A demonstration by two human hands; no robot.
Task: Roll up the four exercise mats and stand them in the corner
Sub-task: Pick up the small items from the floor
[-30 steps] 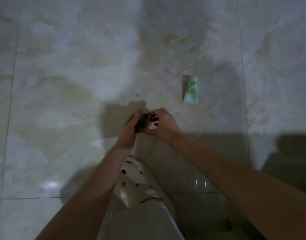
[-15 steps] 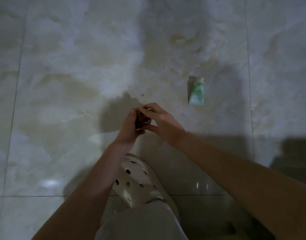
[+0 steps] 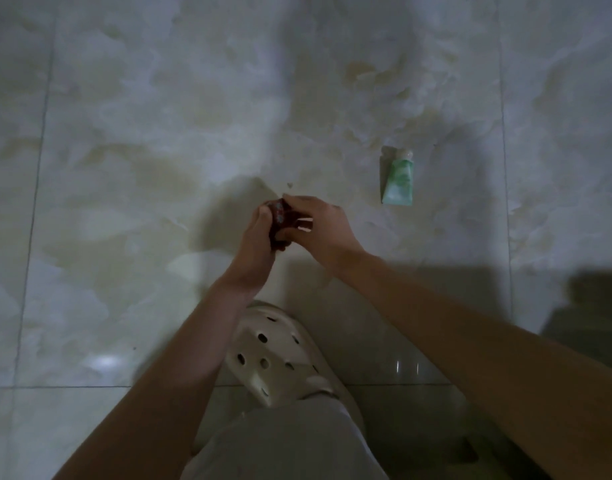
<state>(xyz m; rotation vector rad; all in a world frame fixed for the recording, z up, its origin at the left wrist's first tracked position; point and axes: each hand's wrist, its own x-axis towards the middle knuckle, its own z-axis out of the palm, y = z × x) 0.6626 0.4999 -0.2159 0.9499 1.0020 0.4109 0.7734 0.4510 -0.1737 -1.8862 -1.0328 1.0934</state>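
Note:
No exercise mat is in view. Both my hands meet above the marble floor at the centre of the frame. My left hand [image 3: 256, 237] grips a small dark red object [image 3: 279, 220] with a pale patterned patch. My right hand [image 3: 318, 226] pinches the same object from the right with curled fingers. Most of the object is hidden between my palms, and I cannot tell what it is.
A small green tube with a white cap [image 3: 398, 180] lies on the pale marble tile floor [image 3: 142, 133], right of my hands. My foot in a cream perforated clog [image 3: 280, 362] stands below my hands. A dark shape [image 3: 588, 313] sits at the right edge.
Both hands stay together on the small dark object. My right fingers have shifted over its top and the object has turned, showing a pale patch.

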